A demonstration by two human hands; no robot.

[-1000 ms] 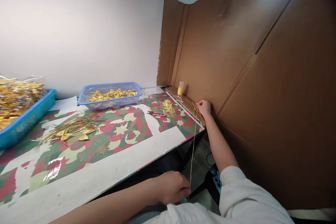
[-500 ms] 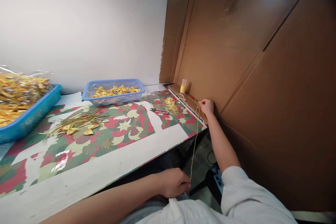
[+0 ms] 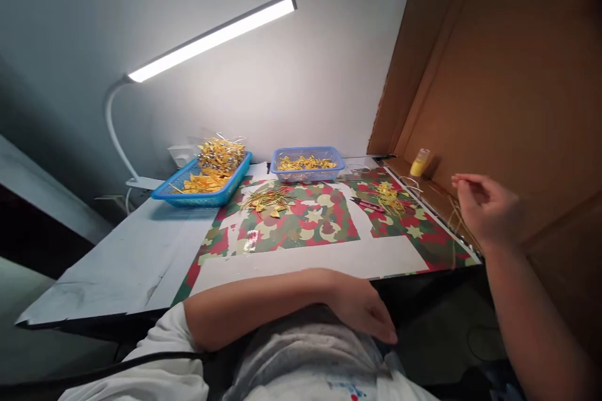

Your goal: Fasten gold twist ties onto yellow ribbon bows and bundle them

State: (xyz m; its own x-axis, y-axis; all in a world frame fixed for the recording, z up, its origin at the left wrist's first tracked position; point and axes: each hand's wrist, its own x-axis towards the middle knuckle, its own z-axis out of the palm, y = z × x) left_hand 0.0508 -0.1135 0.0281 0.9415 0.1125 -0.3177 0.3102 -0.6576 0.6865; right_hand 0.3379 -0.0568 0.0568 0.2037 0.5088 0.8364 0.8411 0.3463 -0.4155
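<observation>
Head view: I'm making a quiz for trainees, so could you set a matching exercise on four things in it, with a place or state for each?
Column one:
1. lamp
2. left hand
3. right hand
4. snips

Column two:
A. in front of the cardboard
B. on the patterned sheet
C. lit
D. near the shirt

Pairs: 1-C, 2-D, 3-A, 4-B

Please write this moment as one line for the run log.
left hand: in front of shirt, grip unclear | right hand: near cords, grip unclear | snips: lying on table | lamp: lit
</observation>
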